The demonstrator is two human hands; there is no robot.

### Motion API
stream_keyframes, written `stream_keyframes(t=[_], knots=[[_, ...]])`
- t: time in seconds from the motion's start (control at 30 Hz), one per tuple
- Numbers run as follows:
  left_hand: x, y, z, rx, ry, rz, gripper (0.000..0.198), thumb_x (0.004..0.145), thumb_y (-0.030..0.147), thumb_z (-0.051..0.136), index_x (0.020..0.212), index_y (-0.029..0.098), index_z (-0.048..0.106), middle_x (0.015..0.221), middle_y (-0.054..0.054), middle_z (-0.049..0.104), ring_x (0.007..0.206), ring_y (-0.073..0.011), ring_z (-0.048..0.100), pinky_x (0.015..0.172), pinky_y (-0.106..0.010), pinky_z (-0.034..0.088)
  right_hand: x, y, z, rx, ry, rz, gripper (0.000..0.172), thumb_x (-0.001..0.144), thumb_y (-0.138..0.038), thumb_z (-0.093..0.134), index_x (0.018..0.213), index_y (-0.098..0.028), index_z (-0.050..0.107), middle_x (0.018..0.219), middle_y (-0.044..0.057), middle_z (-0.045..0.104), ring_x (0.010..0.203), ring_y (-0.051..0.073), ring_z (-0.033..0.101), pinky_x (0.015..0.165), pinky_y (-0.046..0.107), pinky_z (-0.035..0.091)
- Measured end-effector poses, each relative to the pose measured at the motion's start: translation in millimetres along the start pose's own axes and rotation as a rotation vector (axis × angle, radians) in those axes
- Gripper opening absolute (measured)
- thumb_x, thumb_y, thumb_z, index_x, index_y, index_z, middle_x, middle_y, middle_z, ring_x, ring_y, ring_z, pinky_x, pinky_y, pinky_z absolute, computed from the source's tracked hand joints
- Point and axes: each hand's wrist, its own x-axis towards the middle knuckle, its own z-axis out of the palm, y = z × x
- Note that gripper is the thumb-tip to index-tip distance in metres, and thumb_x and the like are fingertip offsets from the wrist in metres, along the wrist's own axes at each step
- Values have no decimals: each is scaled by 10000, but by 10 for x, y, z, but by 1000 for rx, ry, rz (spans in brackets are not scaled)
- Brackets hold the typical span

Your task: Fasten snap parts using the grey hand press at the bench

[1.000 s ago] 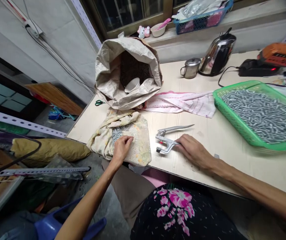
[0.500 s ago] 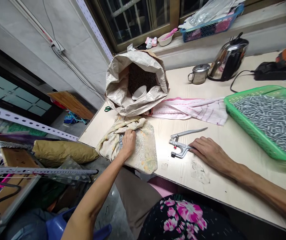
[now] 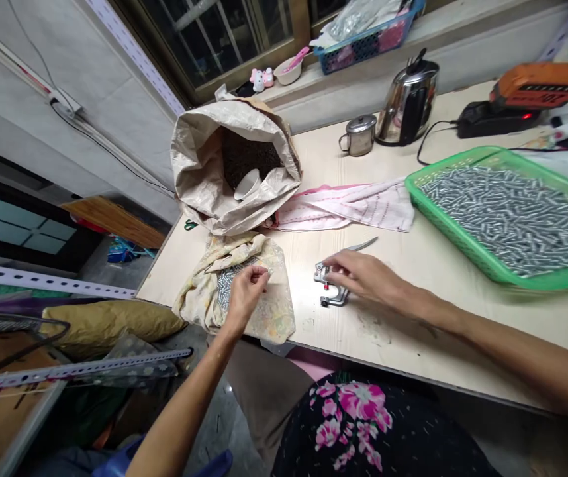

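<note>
My left hand (image 3: 247, 291) is closed in a pinch above a patterned cloth (image 3: 277, 311) at the table's front edge. Whatever its fingers hold is too small to make out. Small silvery metal pieces (image 3: 225, 283) lie in the folds beside it. Over the hand pliers (image 3: 336, 299), which have a C-shaped jaw and a red detail, hovers my right hand (image 3: 368, 275). Its thumb and fingers are bent but look slightly apart, partly covering the pliers' handles. Whether they touch the tool is unclear.
Behind the cloth stands an open sack (image 3: 189, 165) with a white bowl (image 3: 247, 185) inside. A towel (image 3: 348, 209) lies mid-table. To the right is a green basket (image 3: 467, 245) of metal pieces. A lidded cup (image 3: 361, 136), kettle (image 3: 408, 99) and orange battery pack (image 3: 542, 85) stand behind.
My left hand has lifted from the metal pieces with its fingers pinched. My right hand has moved from beside the pliers to above them. The view has shifted to the right.
</note>
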Motion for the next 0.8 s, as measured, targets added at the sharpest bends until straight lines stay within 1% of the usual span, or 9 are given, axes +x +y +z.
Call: stream_keyframes(t=[0.1,0.17,0.27,0.33,0.4,0.47,0.6,0.7,0.8], knots=[[-219,157,235,-169,47,14,227,749,351,674,841,145,654,730,-7,653,586,-114,579,565,-220,458,280,-208,322,295,39,102,301,921,-469,581,1020,-186,614,920,59,681,784,181,611,690,304,448],[-291,191,323,-261,62,-5,250,753,370,685,847,141,653,715,1,640,579,-102,573,567,-216,460,450,-278,571,457,10,185,260,886,-440,624,918,-183,621,807,26,674,704,162,606,638,279,438],[-315,131,258,-432,88,-125,306,698,374,733,853,127,641,701,13,612,559,-90,553,554,-223,477,649,-285,764,539,-26,251,171,889,-344,600,834,-182,611,716,5,649,650,151,602,620,267,429],[-339,61,126,-539,103,-226,385,631,353,781,902,114,645,697,22,600,565,-87,548,555,-228,495,706,-202,685,406,51,166,136,905,-292,565,851,-179,618,782,26,658,721,162,607,686,284,434],[-385,1,14,-589,98,-286,470,586,335,814,962,101,657,709,23,609,574,-81,547,564,-225,506,654,-45,458,187,141,49,145,928,-269,532,869,-181,631,868,49,658,815,179,596,755,305,424],[-428,-25,-14,-599,72,-307,502,567,329,831,982,95,671,728,14,630,579,-77,551,566,-221,509,468,144,169,-21,144,27,193,958,-272,497,864,-186,642,882,58,647,831,189,580,765,316,412],[-444,64,211,-582,-36,-311,432,570,323,833,906,92,692,701,-3,646,571,-92,569,539,-222,497,-147,393,-215,-280,-47,72,289,1010,-324,427,903,-192,660,872,66,626,829,205,559,738,327,407],[-393,207,447,-549,-126,-295,359,585,307,813,850,93,697,690,-17,653,568,-103,580,525,-223,489,-497,422,-209,-385,-107,38,282,998,-394,470,1075,-187,646,981,95,617,912,238,535,778,354,416],[-338,319,592,-514,-175,-258,308,592,299,790,811,107,689,669,-11,647,554,-103,578,511,-214,470,-589,405,-99,-477,-92,44,270,971,-377,531,1132,-181,622,1044,115,600,936,259,505,787,376,410]])
